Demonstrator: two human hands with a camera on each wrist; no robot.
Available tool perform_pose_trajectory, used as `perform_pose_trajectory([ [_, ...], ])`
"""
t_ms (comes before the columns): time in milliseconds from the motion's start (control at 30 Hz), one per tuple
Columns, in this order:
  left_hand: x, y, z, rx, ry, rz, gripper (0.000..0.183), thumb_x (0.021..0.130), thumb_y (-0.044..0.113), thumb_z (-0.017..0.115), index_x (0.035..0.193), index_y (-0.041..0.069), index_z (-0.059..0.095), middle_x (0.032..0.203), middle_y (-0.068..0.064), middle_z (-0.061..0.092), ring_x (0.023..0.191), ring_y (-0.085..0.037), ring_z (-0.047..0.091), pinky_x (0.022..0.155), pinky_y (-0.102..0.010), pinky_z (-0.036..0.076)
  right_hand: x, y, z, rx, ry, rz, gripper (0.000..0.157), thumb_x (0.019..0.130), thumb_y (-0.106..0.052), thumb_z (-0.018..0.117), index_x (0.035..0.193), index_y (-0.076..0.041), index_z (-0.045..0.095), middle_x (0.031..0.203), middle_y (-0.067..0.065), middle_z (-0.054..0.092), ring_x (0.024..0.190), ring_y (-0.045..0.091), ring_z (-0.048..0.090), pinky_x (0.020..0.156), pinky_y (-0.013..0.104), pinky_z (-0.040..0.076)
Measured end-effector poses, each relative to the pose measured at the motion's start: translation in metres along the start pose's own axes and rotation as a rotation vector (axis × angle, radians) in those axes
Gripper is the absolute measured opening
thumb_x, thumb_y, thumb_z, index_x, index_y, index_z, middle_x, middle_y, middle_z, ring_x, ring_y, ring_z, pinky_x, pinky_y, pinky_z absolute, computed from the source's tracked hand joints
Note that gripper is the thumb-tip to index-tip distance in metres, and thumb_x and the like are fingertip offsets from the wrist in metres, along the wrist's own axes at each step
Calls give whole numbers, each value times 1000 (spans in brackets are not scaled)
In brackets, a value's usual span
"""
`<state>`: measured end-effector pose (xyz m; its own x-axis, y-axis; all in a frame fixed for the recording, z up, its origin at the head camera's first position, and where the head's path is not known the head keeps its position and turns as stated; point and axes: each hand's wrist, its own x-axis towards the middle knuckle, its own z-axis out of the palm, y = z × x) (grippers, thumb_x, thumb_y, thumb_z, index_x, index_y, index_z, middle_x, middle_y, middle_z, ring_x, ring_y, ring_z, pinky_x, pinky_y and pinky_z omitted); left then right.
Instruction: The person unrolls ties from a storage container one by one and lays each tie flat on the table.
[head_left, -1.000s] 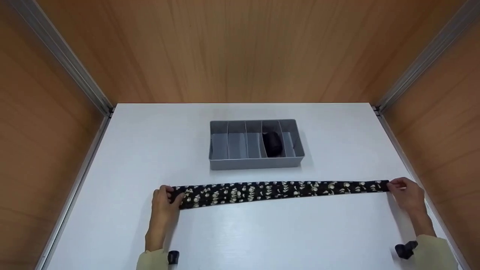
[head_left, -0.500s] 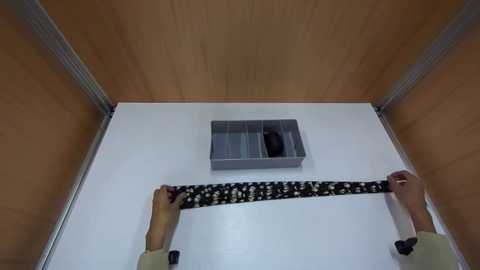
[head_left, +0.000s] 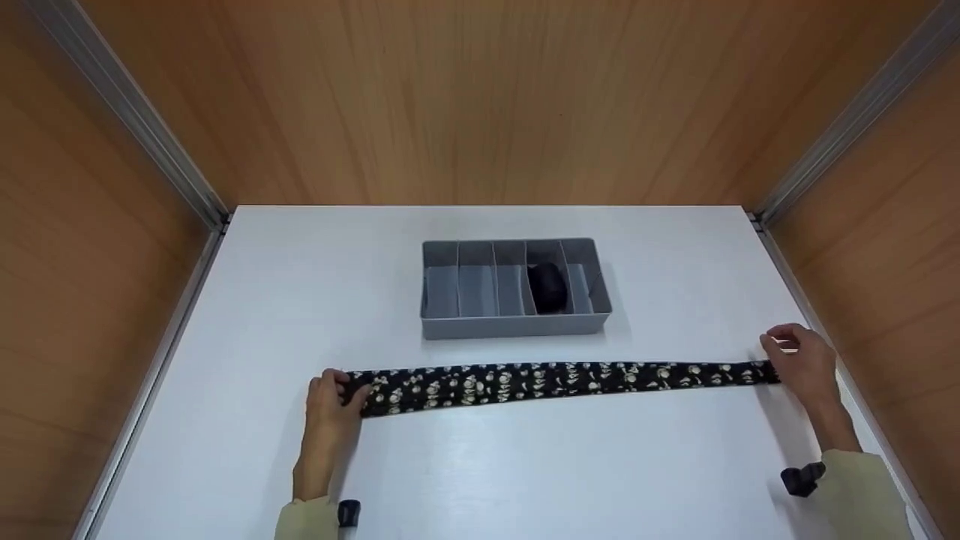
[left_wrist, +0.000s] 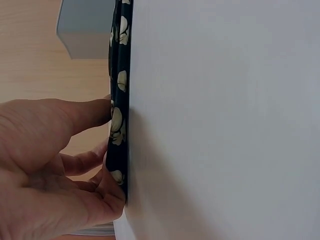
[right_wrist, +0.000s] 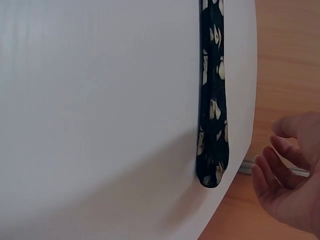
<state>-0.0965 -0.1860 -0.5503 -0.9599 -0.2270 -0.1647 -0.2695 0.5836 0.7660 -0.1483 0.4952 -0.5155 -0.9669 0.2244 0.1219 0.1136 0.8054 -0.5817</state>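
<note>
A black necktie with a pale floral pattern lies stretched across the white table, wide at the left and tapering to a rounded, fold-like end at the right. My left hand holds its wide end; in the left wrist view the thumb touches one side of the necktie and the fingertips curl at its end. My right hand hovers over the narrow end with loosely bent fingers. In the right wrist view this hand stands apart from the necktie and holds nothing.
Behind the necktie stands a grey box divided into several compartments. A dark rolled item sits in its second compartment from the right. Wooden panels enclose the white table at the back and sides.
My right hand has let go of the narrow end, risen and shifted slightly up and left in the head view. The left hand and the necktie have hardly moved.
</note>
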Motion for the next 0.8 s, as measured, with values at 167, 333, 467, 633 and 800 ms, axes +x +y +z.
perform_pose_trajectory([
  [167, 0, 1, 0, -7, 0, 6, 36, 101, 16, 66, 124, -6, 49, 116, -23, 47, 108, -35, 49, 91, -48, 43, 5, -10, 3, 7, 10, -18, 31, 102, -19, 63, 116, 9, 65, 114, 27, 62, 103, 35, 60, 70, 2, 38],
  [333, 0, 1, 0, -8, 3, 4, 35, 101, 15, 67, 122, -7, 49, 115, -24, 47, 107, -36, 48, 91, -48, 43, 10, -18, 7, 13, 30, -68, 28, 102, -16, 64, 114, 10, 65, 111, 28, 63, 103, 39, 60, 72, 1, 37],
  [467, 0, 1, -1, -3, -6, 0, 35, 101, 15, 66, 122, -7, 49, 115, -24, 47, 108, -36, 49, 91, -49, 43, 14, -25, 10, 21, 25, -91, 28, 102, -15, 63, 114, 9, 65, 111, 28, 62, 104, 41, 61, 74, 0, 35],
  [633, 2, 0, -2, 9, -14, -10, 35, 100, 14, 67, 122, -7, 48, 114, -24, 46, 107, -37, 48, 92, -50, 43, 19, -36, 14, 28, 36, -126, 26, 101, -14, 64, 113, 9, 66, 110, 27, 63, 103, 43, 62, 75, 4, 36],
  [800, 3, -1, -1, 4, -17, -15, 35, 101, 15, 66, 122, -7, 48, 114, -24, 46, 107, -37, 48, 92, -50, 43, 24, -47, 18, 31, 29, -144, 26, 101, -15, 64, 113, 8, 66, 109, 26, 62, 102, 39, 61, 78, 10, 39],
])
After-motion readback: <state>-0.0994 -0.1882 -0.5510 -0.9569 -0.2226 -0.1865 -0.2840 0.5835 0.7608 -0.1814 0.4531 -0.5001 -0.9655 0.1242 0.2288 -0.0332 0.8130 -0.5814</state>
